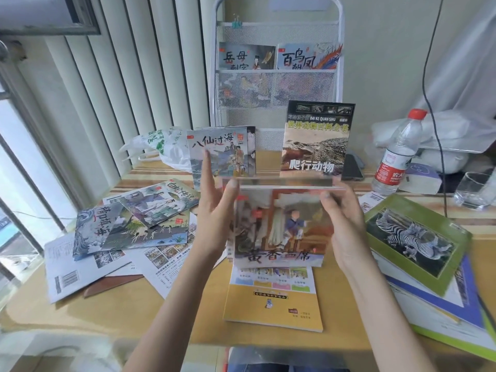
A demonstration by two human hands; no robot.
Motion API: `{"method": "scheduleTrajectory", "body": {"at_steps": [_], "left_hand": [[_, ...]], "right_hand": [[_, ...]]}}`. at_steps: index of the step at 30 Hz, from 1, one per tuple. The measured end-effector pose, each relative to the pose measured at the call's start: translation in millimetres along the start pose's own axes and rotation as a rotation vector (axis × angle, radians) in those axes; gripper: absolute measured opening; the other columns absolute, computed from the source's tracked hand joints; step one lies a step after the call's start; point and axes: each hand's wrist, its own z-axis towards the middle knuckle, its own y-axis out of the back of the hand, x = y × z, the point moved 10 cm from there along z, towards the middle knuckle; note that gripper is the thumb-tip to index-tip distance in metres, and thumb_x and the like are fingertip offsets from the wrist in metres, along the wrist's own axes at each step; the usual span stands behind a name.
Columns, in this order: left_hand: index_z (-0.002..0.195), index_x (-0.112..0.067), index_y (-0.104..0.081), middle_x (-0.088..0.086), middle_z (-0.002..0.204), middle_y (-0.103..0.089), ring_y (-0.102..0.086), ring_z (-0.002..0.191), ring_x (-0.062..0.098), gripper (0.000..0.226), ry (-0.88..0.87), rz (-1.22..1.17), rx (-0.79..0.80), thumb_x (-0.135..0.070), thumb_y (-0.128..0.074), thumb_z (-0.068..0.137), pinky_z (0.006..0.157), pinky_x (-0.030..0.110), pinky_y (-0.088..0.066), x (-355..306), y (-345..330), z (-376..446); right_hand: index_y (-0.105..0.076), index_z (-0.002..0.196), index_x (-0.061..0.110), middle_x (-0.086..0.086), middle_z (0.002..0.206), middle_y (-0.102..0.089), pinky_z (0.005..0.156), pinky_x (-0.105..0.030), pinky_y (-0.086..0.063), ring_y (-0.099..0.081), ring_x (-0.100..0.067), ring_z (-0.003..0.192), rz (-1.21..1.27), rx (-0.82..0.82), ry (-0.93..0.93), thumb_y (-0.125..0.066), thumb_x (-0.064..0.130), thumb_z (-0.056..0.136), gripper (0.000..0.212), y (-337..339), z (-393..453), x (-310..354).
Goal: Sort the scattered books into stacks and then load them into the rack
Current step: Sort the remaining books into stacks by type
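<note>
I hold a small stack of thin picture books [281, 229] upright above the middle of the wooden table [188, 312]. My left hand [214, 218] presses flat against the stack's left edge with straight fingers, thumb at the top corner. My right hand [346, 221] grips the right edge, thumb on the front. Under the stack lies a yellow book [273, 299]. Several more picture books [134, 224] lie scattered to the left. At the back stands the white mesh rack [276, 89], with two books [279, 56] in its upper pocket.
A sea-scene book [222, 154] and a crocodile-cover book [316, 140] stand leaning at the rack's foot. Larger books topped by a green zebra cover [413, 237] are piled on the right. A water bottle [394, 157], a glass [472, 191], a phone [351, 167] and a plastic bag [161, 146] sit further back.
</note>
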Motion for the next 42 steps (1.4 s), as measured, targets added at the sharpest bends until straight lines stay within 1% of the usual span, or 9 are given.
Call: {"method": "scheduleTrajectory", "body": {"at_steps": [3,7,11,14,20,23,27,33,42], "left_hand": [[0.12,-0.038,-0.057,-0.008,0.107,-0.066,-0.066,0.095,0.01,0.05,0.129,-0.003,0.125,-0.049,-0.062,0.072,0.076,0.033,-0.057,27.5,-11.0,-10.5],[0.089,-0.036,-0.069,-0.012,0.083,-0.072,-0.068,0.082,0.006,0.021,0.226,0.019,0.096,-0.043,-0.078,0.071,0.072,0.021,-0.054,59.9,-20.5,-31.4],[0.08,-0.013,-0.068,-0.001,0.073,-0.073,-0.068,0.071,0.013,0.016,0.306,0.074,-0.024,-0.029,-0.071,0.08,0.064,0.028,-0.056,67.5,-11.1,-31.1],[0.086,-0.005,-0.068,0.015,0.084,-0.072,-0.069,0.08,0.032,0.025,0.35,0.051,-0.016,-0.029,-0.071,0.083,0.074,0.044,-0.057,65.9,-15.7,-27.2],[0.104,-0.017,-0.055,0.004,0.096,-0.073,-0.072,0.08,0.017,0.031,0.584,0.192,0.17,-0.026,-0.074,0.081,0.077,0.042,-0.059,103.0,-24.3,-45.6],[0.106,-0.015,-0.046,0.005,0.095,-0.07,-0.072,0.078,0.019,0.043,0.653,0.292,0.208,-0.029,-0.076,0.078,0.077,0.044,-0.058,120.7,-22.7,-62.3],[0.107,-0.015,-0.045,0.004,0.096,-0.069,-0.071,0.08,0.02,0.05,0.671,0.37,0.249,-0.033,-0.079,0.075,0.077,0.045,-0.058,128.6,-22.2,-60.7],[0.109,-0.017,-0.045,0.001,0.09,-0.07,-0.072,0.07,0.016,0.047,0.704,0.353,0.23,-0.029,-0.078,0.077,0.068,0.035,-0.058,129.8,-22.9,-62.4],[0.107,-0.022,-0.045,-0.004,0.09,-0.069,-0.069,0.079,0.015,0.045,0.68,0.353,0.184,-0.029,-0.077,0.077,0.08,0.036,-0.055,126.1,-19.2,-60.9]], "right_hand": [[-0.063,0.096,0.032,0.021,0.094,-0.07,0.08,-0.008,-0.044,-0.062,0.008,0.093,-0.12,0.111,-0.146,-0.071,0.078,0.042,0.072,-9.0,-5.8,-21.0],[-0.066,0.083,0.03,0.025,0.08,-0.071,0.08,-0.016,-0.045,-0.063,0.011,0.082,-0.194,0.157,-0.185,-0.075,0.032,0.072,0.014,-21.4,-16.6,-37.4],[-0.065,0.083,0.028,0.023,0.076,-0.07,0.067,-0.008,-0.044,-0.062,0.012,0.076,-0.226,0.098,-0.196,-0.073,0.033,0.071,0.015,-15.0,-18.2,-37.8],[-0.065,0.083,0.027,0.019,0.074,-0.071,0.072,-0.017,-0.046,-0.062,0.009,0.074,-0.231,0.042,-0.195,-0.073,0.037,0.073,0.016,-8.9,-16.9,-33.1],[-0.047,0.114,0.027,0.02,0.105,-0.056,0.073,-0.025,-0.042,-0.055,-0.01,0.102,-0.515,-0.04,-0.354,-0.071,0.051,0.074,0.052,17.8,-34.2,-72.9],[-0.047,0.123,0.022,0.007,0.115,-0.057,0.075,-0.023,-0.041,-0.055,-0.018,0.11,-0.718,-0.146,-0.168,-0.069,0.033,0.082,0.048,39.0,-39.2,-62.2],[-0.034,0.142,0.017,-0.009,0.143,-0.04,0.097,-0.046,-0.036,-0.039,-0.03,0.129,-1.231,-0.338,0.021,-0.066,0.033,0.084,0.068,79.4,-27.6,-14.8],[-0.006,0.151,0.018,-0.009,0.159,-0.004,0.114,-0.052,-0.007,0.002,-0.022,0.146,-1.596,-0.092,-0.474,-0.026,0.079,0.079,0.097,143.4,-15.8,-54.0],[-0.049,0.129,0.011,-0.019,0.126,-0.056,0.092,-0.042,-0.043,-0.05,-0.035,0.116,-1.808,-0.052,-0.201,-0.023,0.068,0.085,0.076,110.7,-13.4,-41.3]]}}
